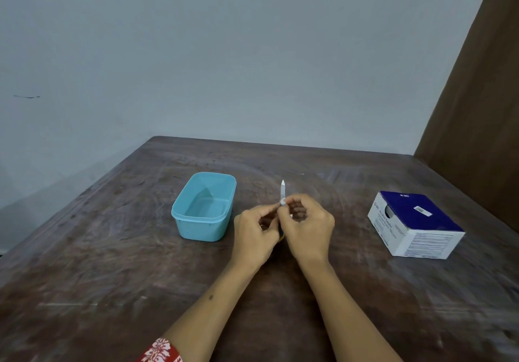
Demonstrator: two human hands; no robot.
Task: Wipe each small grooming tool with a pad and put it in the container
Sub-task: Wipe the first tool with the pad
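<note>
A thin pale grooming tool points upward from between my two hands above the middle of the table. My left hand pinches its lower end. My right hand has its fingertips closed on a small white pad wrapped around the tool's shaft. A light blue plastic container, open and with nothing in it, stands on the table just left of my hands. A small dark and yellowish thing shows below the hands, mostly hidden.
A blue-and-white cardboard box of swabs lies on the right side of the dark wooden table. A grey wall runs behind the table, and a brown panel stands at the far right.
</note>
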